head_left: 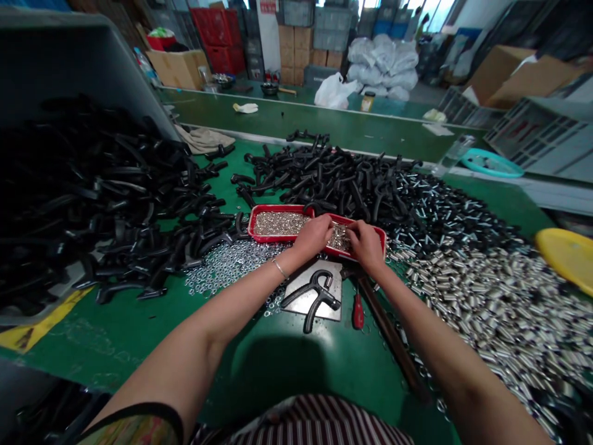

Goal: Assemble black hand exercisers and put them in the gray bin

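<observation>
Two red trays of small metal parts stand side by side. My left hand (315,235) reaches over where the left tray (251,230) and right tray (382,242) meet, fingers curled together; what they hold is too small to name. From the other side, my right hand (367,242) dips into the right tray, fingertips pinched among the small parts, their contents hidden. Just below, a black hand grip strengthener (317,293) lies on a metal plate (330,309). Near my right forearm are a red-handled screwdriver (357,311) and a hammer (386,330) with a wooden handle.
Black handles (324,173) are heaped behind the trays, and more fill a grey bin (113,43) at left. Small nuts (227,266) spread left of the plate. Metal sleeves (491,303) and bolts (440,204) cover the right. A yellow lid (567,253) sits at the right edge.
</observation>
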Demonstrator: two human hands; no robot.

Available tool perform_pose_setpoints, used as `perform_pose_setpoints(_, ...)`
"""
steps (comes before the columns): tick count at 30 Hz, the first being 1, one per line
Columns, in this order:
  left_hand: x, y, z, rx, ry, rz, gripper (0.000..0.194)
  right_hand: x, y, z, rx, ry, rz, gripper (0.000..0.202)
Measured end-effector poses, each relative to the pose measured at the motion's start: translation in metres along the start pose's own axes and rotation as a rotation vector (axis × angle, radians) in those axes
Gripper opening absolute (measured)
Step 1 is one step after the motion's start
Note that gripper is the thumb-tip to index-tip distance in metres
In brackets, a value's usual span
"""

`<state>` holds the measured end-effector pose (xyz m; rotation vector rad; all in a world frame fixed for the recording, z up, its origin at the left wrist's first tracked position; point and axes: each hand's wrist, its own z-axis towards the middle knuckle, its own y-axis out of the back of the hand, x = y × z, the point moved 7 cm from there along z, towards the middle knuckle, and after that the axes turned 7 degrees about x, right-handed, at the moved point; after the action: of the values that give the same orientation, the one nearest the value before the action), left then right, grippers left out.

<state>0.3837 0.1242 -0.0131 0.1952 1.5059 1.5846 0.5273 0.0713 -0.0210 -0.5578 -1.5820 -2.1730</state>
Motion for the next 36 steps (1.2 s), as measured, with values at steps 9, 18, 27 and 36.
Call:
perform_pose_setpoints(9,0.046,0.02,-0.126,-0.091,0.292,-0.751,0.019,0.024,-0.009,-0.08,0.357,0.063,0.237,0.014)
perform_pose_setpoints(18,0.049,0.022,-0.15,-0.105,0.376,-0.68,0.018,0.031,-0.032,-0.077,0.397,0.06,-0.006,0.02)
perform_pose_setpoints(27,0.01,0.006,-0.142,0.029,0.252,-0.483,0.016,0.031,-0.036,-0.078,0.383,-0.014,-0.043,0.017)
perform_pose_setpoints(36,-0.01,-0.016,-0.132,0.072,0.157,-0.117,0.016,0.062,-0.049,-0.08,0.425,0.318,-0.528,0.019)
